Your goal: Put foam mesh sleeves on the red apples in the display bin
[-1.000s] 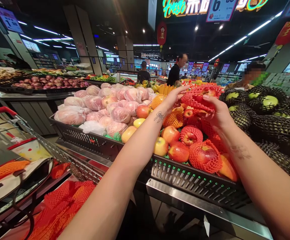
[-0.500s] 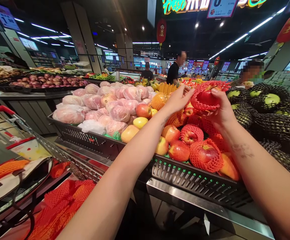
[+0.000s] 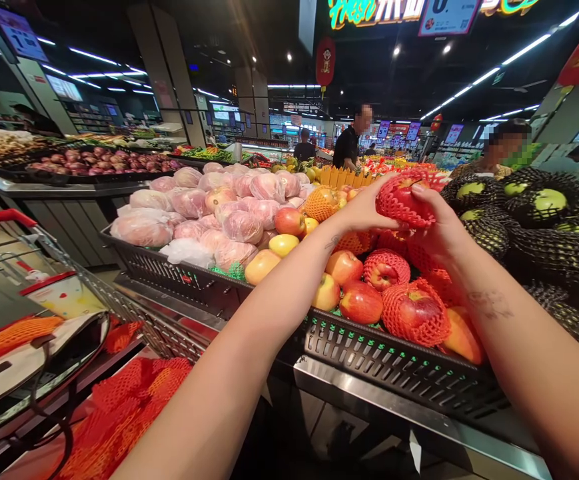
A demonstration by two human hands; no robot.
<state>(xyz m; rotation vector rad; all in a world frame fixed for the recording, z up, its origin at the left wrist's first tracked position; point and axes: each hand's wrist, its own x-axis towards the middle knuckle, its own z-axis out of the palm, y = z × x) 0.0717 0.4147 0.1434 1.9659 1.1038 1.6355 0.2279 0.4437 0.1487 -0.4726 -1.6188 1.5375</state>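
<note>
A red apple (image 3: 405, 199) in a red foam net sleeve is held up over the fruit display, between both hands. My right hand (image 3: 439, 220) is closed on its right side, with the thumb on the apple's bare skin near the top. From the left, my left hand (image 3: 366, 205) grips the netted side, with its far fingers hidden behind the net. Below them lie loose red apples (image 3: 362, 302) and netted apples (image 3: 416, 312) in a black slatted crate (image 3: 379, 357).
Plastic-wrapped pink fruit (image 3: 242, 227) fills the crate's left part. Green fruit in black nets (image 3: 549, 200) is piled at the right. A shopping cart (image 3: 94, 287) stands at the left, with red foam nets (image 3: 139, 400) near it. Several people are beyond the display.
My left hand has closed in on the netted apple and now grips its left side; before, its fingers were stretched out beside it. The right hand keeps its hold.
</note>
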